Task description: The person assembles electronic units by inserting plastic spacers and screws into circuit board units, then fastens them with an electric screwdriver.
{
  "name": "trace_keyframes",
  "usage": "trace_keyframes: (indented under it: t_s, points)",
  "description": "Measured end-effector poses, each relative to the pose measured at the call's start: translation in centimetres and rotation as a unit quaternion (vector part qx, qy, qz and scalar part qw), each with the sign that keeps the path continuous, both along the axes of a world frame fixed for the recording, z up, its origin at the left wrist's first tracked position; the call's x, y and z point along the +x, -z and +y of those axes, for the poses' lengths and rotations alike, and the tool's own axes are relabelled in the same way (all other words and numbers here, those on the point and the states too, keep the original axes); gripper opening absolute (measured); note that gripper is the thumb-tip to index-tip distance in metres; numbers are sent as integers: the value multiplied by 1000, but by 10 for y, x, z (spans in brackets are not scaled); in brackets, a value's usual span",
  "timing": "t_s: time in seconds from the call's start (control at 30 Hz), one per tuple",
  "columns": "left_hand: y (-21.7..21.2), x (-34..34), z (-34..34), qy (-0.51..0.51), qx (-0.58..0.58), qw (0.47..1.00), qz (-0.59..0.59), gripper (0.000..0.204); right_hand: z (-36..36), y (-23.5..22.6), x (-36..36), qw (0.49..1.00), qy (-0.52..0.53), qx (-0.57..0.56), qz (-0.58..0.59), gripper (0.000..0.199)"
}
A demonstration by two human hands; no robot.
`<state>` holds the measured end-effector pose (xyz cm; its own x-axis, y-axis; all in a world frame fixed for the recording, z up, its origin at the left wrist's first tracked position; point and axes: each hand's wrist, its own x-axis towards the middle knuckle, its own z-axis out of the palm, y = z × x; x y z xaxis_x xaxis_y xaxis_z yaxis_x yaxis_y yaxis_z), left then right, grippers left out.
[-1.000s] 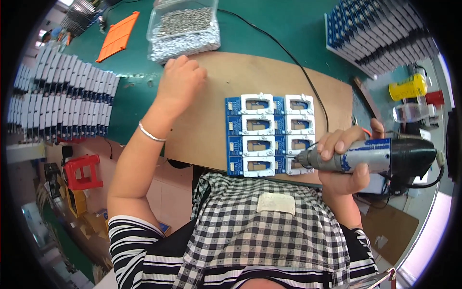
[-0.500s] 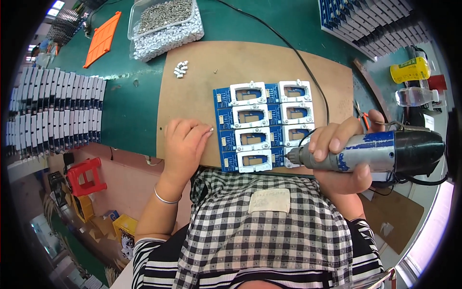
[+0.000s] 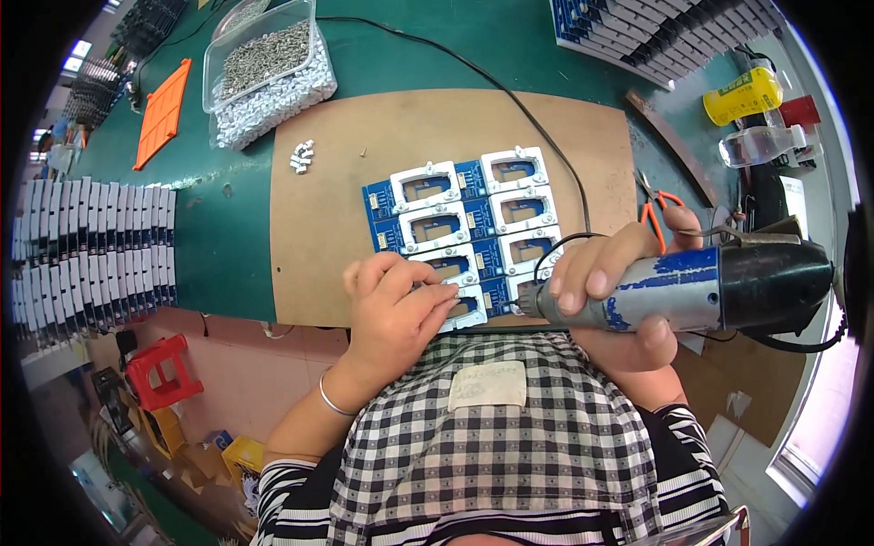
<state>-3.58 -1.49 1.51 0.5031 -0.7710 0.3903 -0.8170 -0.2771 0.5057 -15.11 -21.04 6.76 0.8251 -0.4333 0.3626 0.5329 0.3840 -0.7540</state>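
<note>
Blue circuit-board panel (image 3: 478, 206) lies flat on a brown work board (image 3: 328, 227), slightly rotated, its near end close to the board's near edge. White frames (image 3: 528, 227) sit on it in two columns of four, each around a window; the near-left ones are partly covered.

Left hand (image 3: 391, 300): over the near-left frames, fingers curled and bunched, thumb close to the forefinger. Cannot tell whether they pinch a small part.

Right hand (image 3: 619, 259): wrapped around a grey-and-black power screwdriver (image 3: 674, 287), held nearly level, nose pointing left over the near-right part of the panel. Tip contact with the panel cannot be told.

On the board beyond the panel: a small cluster of white pieces (image 3: 301, 156) and, to its right, a single screw (image 3: 364, 153).

Farther out, on the green table (image 3: 214, 237): clear tub of screws (image 3: 273, 56) above a mass of white pieces; orange slab (image 3: 164, 114); stacked assemblies (image 3: 91, 246) at left; orange-handled pliers (image 3: 651, 218) right of the panel.
</note>
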Motion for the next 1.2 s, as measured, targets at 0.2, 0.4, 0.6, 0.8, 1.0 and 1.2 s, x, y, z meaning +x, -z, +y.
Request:
trace_keyframes:
  t_s: [0.2, 0.4, 0.6, 0.8, 1.0, 1.2]
  points:
    - [2, -6, -1, -1, 20, 997, -77, 19, 5, -5, -4, 998, -9, 51, 47, 82]
    - [11, -10, -2, -29, -3, 999, -38, 16, 13, -12, 5, 992, 23, -104, 74, 76]
    - [15, -6, -4, -13, -38, 997, 67, 16, 15, -4, 13, 989, -27, -142, 14, 71]
    - [17, -6, -4, -8, -53, 994, 95, 16, 16, -6, 20, 988, -48, -147, 20, 68]
    - [16, -6, -6, -6, -51, 994, 97, 17, 20, -6, 20, 988, -42, -145, 38, 66]
    - [13, -6, -8, 4, -62, 994, 91, 18, 18, -16, 16, 981, -81, -164, 61, 38]
